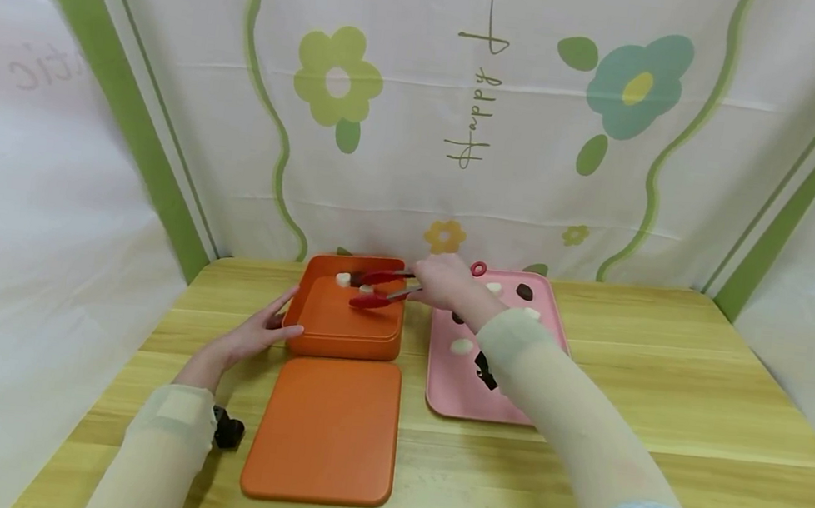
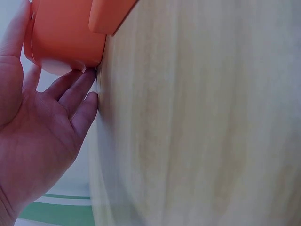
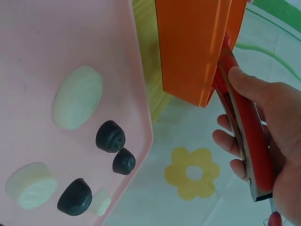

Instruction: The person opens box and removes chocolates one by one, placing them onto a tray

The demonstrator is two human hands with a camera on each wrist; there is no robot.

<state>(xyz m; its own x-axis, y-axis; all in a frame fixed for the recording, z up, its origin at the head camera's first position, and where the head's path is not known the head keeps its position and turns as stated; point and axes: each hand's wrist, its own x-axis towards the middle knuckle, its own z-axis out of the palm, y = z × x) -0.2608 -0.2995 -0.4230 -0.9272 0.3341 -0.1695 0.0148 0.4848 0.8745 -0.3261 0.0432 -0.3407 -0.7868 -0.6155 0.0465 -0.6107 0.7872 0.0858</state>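
My right hand [image 1: 444,281] grips red-and-metal tongs [image 3: 254,136] near their hinged end, with the red tips spread inside the orange box [image 1: 339,322]. Close to those tips in the box lie a white piece [image 1: 343,279], a dark brown piece [image 1: 356,279] and another small white piece [image 1: 367,289]. At the box's front left corner, my left hand [image 1: 251,335] rests with its thumb over the front rim. Its other fingers [image 2: 70,94] lie fairly straight along the box's side, as the left wrist view shows.
A flat orange lid [image 1: 327,429] lies in front of the box. To the right, a pink tray [image 1: 452,389] bears several white and dark pieces, among them a white oval [image 3: 77,96] and a dark rounded one [image 3: 75,197]. A patterned curtain [image 1: 401,178] hangs behind the table.
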